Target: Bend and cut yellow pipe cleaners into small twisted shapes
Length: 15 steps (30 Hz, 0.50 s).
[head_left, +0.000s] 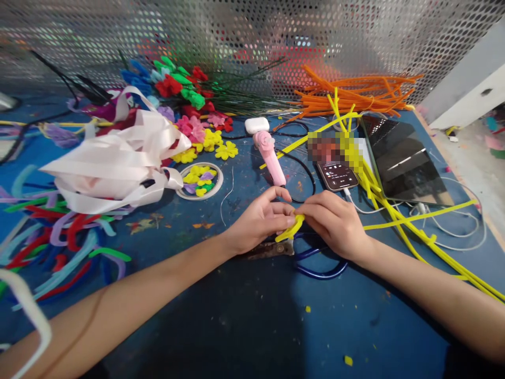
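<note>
We hold one short, fuzzy yellow strip (291,229) above the table (252,321), pinched between our left hand (262,218) and right hand (335,221). It bends, one end slanting down leftward; its upper part, half hidden by our fingers, seems looped.

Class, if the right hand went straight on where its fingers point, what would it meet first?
Beyond the yellow piece at its fingertips, the right hand would probably meet the left hand first, though the exact depth is unclear.
</note>
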Tool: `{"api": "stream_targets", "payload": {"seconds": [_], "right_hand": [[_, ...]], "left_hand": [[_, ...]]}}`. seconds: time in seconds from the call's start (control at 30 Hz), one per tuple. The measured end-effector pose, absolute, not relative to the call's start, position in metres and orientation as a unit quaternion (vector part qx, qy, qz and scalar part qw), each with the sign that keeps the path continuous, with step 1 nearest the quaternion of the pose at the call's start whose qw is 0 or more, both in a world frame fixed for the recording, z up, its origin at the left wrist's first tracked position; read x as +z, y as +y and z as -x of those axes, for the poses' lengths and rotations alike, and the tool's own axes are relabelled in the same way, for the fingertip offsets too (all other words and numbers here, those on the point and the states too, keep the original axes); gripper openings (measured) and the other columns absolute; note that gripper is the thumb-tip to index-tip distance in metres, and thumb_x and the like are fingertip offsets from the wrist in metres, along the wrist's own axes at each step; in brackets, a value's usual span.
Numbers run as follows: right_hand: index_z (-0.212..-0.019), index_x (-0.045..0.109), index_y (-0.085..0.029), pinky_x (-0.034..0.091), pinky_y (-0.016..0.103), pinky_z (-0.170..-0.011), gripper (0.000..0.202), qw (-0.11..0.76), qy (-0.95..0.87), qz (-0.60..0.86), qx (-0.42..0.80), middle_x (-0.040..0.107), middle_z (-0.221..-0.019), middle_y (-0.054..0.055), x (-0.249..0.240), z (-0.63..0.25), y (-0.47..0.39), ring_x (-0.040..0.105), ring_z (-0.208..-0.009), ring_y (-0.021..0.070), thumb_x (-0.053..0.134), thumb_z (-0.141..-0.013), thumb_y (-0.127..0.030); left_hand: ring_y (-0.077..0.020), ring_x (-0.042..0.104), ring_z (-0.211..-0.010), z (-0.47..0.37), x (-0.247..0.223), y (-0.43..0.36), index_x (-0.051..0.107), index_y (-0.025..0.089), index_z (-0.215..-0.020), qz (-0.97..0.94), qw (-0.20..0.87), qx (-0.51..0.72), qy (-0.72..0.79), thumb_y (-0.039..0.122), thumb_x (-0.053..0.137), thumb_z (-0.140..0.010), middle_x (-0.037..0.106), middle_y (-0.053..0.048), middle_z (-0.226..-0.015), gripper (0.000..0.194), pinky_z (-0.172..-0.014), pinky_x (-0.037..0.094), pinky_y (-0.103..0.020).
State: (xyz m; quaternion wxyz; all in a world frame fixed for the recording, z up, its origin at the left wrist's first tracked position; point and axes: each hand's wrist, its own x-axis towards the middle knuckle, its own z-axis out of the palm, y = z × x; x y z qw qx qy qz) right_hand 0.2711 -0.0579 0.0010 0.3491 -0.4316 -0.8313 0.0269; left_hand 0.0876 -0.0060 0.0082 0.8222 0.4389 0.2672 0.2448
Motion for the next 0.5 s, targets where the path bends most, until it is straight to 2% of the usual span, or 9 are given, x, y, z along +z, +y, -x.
{"api": "stream_targets", "payload": {"seconds": [0.1, 0.3, 0.5], "right_hand": [[-0.102, 0.059, -0.015, 0.048, 0.030, -0.072, 0.018, 0.313, -0.856, 0.412, -0.001, 0.061, -0.093, 0.008, 0.004, -0.275, -0.054, 0.054, -0.085, 0.0174, 0.045, -0.091, -0.017], [-0.116, 0.052, -0.015, 0.047, 0.031, -0.072, 0.026, 0.253, -0.907, 0.336, -0.022, 0.060, -0.102, 0.010, 0.009, -0.283, -0.048, 0.055, -0.089, 0.0180, 0.038, -0.094, -0.017], [-0.106, 0.054, -0.018, 0.045, 0.030, -0.070, 0.021, 0.239, -0.912, 0.331, -0.042, 0.062, -0.100, 0.007, 0.004, -0.288, -0.044, 0.055, -0.085, 0.0164, 0.036, -0.094, -0.018]], "left_hand": [[-0.0035, 0.046, -0.050, -0.088, 0.009, -0.006, 0.040, 0.019, -0.092, -0.437, 0.829, 0.236, 0.257, 0.016, 0.071, -0.070, 0.058, 0.005, -0.067, 0.037, -0.047, 0.032, -0.015], [-0.0035, 0.048, -0.050, -0.088, 0.008, -0.006, 0.040, 0.019, -0.089, -0.430, 0.839, 0.235, 0.237, 0.011, 0.070, -0.070, 0.058, 0.006, -0.063, 0.036, -0.047, 0.033, -0.014], [-0.0071, 0.057, -0.060, -0.088, 0.005, -0.007, 0.040, 0.018, -0.088, -0.448, 0.829, 0.228, 0.245, 0.015, 0.071, -0.070, 0.060, 0.003, -0.070, 0.036, -0.054, 0.041, -0.017]]}}
